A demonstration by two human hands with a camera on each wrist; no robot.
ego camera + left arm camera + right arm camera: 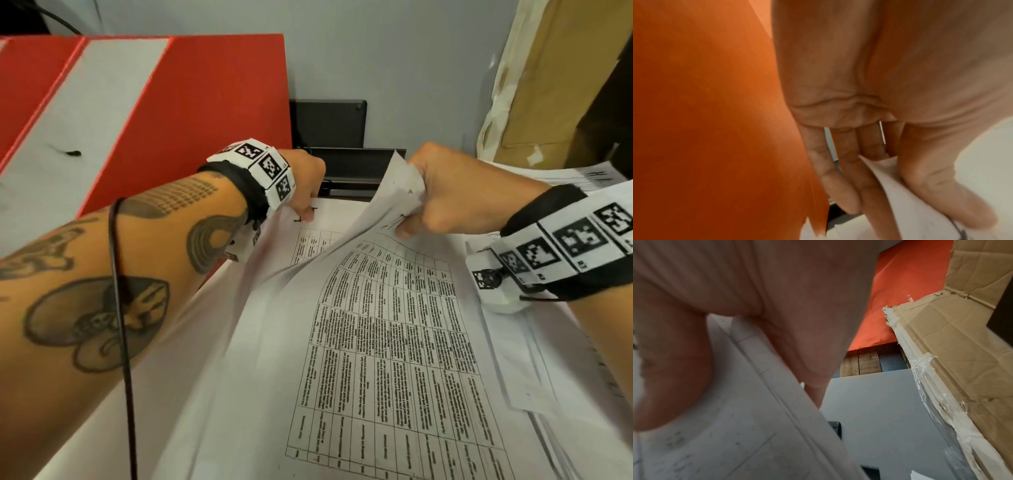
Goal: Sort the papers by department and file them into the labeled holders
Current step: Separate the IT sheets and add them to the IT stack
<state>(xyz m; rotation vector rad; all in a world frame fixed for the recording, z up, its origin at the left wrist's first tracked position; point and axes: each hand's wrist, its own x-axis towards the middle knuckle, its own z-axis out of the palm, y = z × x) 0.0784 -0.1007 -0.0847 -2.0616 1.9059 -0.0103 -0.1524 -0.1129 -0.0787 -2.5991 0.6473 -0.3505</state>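
Stack of printed papers [376, 359] lies flat, just in front of the black holder [349, 171], which stands against the grey wall [411, 68]. Top sheet carries a dense table of text; print too small to read.

Right hand [442, 192] at the stack's far edge, nearest the holder: fingers and thumb curled tight, pinching the far corner of the top sheet [397, 192] and lifting it, so the sheet arches clear of the page beneath. In the right wrist view the thumb presses onto paper [735, 418].

Left hand [305, 185] also at the far edge, left of the right hand, beside the red box [212, 102] that flanks the holder. Left wrist view shows the thumb [937, 186] on top of a sheet edge [900, 194] with fingers [838, 178] under it, pinching it.

Cardboard box [555, 85] stands to the right of the holder.
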